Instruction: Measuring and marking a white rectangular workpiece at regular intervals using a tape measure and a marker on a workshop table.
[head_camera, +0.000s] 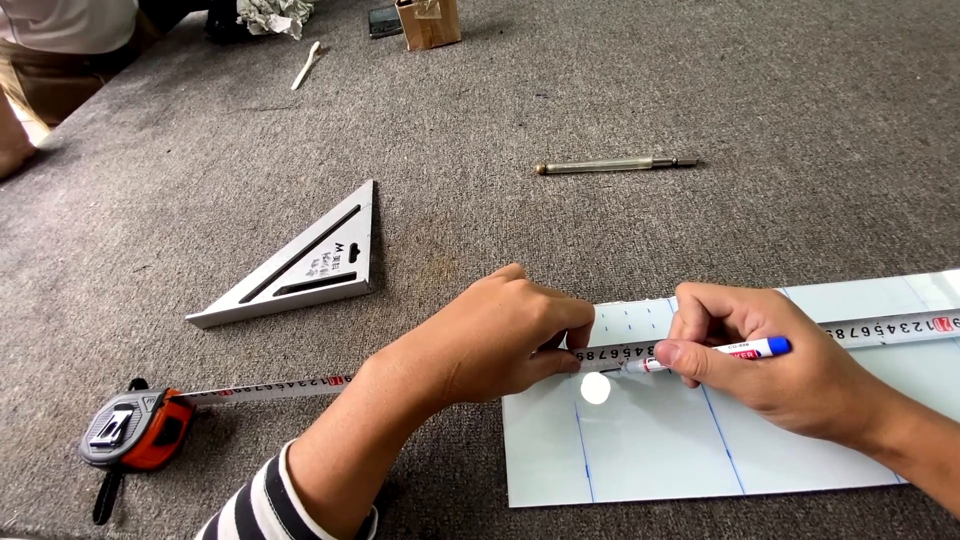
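A pale glass sheet (650, 440) with blue drawn lines lies on grey carpet at the lower right. A tape measure blade (890, 329) stretches across it from an orange and grey case (135, 430) at the lower left. My left hand (500, 340) presses the blade down at the sheet's left part. My right hand (775, 370) holds a blue-capped marker (715, 355), its tip at the blade's edge on the sheet, close to my left fingers.
A metal triangular square (310, 265) lies on the carpet left of centre. A slim glass cutter (615, 165) lies further back. At the far edge are a small cardboard box (430, 22), a white stick (305, 65), crumpled paper (272, 14) and another person's clothing (60, 40).
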